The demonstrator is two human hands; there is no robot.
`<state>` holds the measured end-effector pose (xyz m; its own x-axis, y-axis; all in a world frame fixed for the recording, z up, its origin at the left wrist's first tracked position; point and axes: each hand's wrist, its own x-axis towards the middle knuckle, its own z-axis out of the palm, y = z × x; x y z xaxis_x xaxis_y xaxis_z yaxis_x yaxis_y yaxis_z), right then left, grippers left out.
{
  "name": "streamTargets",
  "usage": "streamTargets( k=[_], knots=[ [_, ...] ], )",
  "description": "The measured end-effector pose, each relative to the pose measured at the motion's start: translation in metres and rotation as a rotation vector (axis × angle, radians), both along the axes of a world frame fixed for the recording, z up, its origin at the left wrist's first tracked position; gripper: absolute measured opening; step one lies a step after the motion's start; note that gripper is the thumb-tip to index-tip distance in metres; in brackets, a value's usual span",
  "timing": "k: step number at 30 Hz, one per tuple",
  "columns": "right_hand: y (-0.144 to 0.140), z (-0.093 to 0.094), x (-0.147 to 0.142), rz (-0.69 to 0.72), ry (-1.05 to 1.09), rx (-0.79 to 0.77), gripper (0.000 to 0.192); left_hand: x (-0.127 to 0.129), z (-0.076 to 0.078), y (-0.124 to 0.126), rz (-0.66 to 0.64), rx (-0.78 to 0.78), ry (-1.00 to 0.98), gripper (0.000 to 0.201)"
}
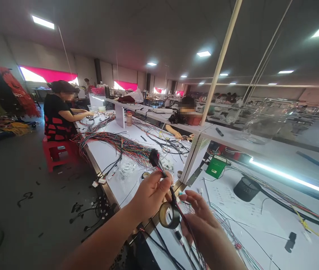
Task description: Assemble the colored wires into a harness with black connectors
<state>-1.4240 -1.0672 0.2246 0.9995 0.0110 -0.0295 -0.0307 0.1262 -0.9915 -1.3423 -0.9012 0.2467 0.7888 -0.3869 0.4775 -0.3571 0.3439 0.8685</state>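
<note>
My left hand is closed around a wire harness, its thumb and fingers pinching it just below a black connector that points up. Black tape wraps part of the harness, and red and dark wires run down from it. A roll of black tape hangs against the harness between both hands. Beside the roll, my right hand has its fingers apart and bent around the lower wires, without a visible grip. Black cables with a white connector lie below on the white table.
A big bundle of coloured wires covers the table ahead. An upright divider and shelf stand right of it. A green box and black mesh cup sit at right. Two co-workers sit nearby, one on a red stool.
</note>
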Motion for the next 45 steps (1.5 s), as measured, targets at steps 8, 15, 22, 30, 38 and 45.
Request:
streamTargets(
  k=[8,15,22,30,38,45],
  knots=[
    [0.012,-0.004,-0.002,-0.209,-0.628,-0.698,0.025,-0.005,-0.003,-0.015,0.081,-0.068,0.191,0.03],
    [0.011,-0.006,0.009,-0.25,0.074,0.247,0.037,0.003,-0.012,-0.026,0.034,-0.375,0.499,0.027],
    [0.015,-0.014,0.018,-0.303,-0.034,0.33,0.034,-0.014,-0.034,-0.054,-0.074,-0.295,0.626,0.031],
    [-0.006,-0.016,0.021,0.125,0.402,0.337,0.033,-0.012,-0.031,-0.037,-0.224,-0.099,0.432,0.029],
    [-0.018,-0.013,0.005,-0.038,-0.01,0.017,0.036,0.003,-0.022,-0.029,0.09,0.29,0.154,0.035],
    [-0.008,-0.021,0.001,-0.258,-0.531,-0.635,0.028,-0.001,-0.036,-0.042,0.094,0.118,0.294,0.036]
  ],
)
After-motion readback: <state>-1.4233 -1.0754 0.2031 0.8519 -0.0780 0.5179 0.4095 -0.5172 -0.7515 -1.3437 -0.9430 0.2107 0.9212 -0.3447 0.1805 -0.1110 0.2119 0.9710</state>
